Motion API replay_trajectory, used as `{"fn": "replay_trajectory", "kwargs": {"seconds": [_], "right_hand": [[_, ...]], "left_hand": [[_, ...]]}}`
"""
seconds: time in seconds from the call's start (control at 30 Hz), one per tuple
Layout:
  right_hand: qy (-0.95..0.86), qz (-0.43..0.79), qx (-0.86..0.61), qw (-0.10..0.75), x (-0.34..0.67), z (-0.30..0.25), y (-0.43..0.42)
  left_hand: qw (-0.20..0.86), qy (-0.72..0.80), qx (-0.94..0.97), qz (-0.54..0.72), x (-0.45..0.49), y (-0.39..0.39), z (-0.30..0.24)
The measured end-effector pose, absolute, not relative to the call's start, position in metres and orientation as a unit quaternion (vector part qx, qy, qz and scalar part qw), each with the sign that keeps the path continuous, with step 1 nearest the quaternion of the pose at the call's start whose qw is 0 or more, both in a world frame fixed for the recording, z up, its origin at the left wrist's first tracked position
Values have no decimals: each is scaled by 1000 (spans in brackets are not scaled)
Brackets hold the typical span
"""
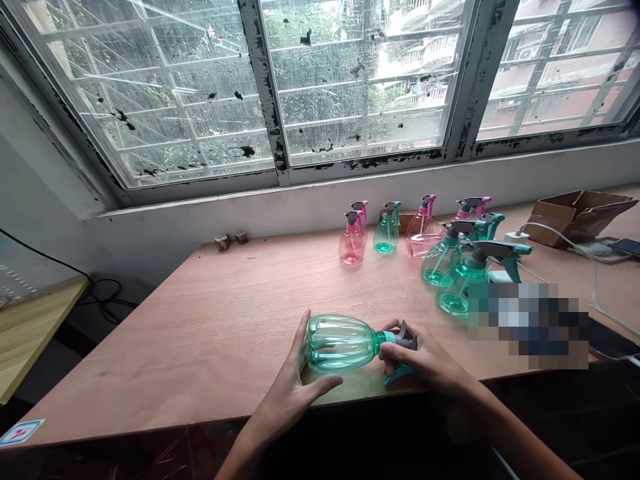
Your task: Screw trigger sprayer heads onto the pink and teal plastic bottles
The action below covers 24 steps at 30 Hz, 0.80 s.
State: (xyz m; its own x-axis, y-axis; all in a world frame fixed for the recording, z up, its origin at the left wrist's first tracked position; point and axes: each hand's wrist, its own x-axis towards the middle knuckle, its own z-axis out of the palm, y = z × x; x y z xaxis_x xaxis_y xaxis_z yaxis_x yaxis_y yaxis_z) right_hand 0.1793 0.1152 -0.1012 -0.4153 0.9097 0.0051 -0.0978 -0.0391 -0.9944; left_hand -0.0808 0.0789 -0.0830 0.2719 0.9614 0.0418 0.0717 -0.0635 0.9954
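Note:
A clear green spray bottle (343,343) is held on its side above the table's front edge, base to the left and spray head to the right. My left hand (295,383) cups its base, fingers behind it and the thumb stretched out below. My right hand (423,357) grips the grey and teal spray head (403,340) at the neck, the thumb on the near side. The teal trigger hangs under that hand. The bottle looks empty.
Pink spray bottles (351,243) and green spray bottles (455,300) stand towards the back and right of the wooden table (220,327). An open cardboard box (570,217), a white cable (595,280) and a blurred patch lie right. Two small blocks (223,243) sit back left, below the windows.

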Motion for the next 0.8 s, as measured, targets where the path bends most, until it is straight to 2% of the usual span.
{"fn": "replay_trajectory", "kwargs": {"seconds": [0.8], "right_hand": [[-550, 638, -340, 418, 180, -105, 118]], "left_hand": [[521, 428, 616, 408, -82, 81, -88]]}}
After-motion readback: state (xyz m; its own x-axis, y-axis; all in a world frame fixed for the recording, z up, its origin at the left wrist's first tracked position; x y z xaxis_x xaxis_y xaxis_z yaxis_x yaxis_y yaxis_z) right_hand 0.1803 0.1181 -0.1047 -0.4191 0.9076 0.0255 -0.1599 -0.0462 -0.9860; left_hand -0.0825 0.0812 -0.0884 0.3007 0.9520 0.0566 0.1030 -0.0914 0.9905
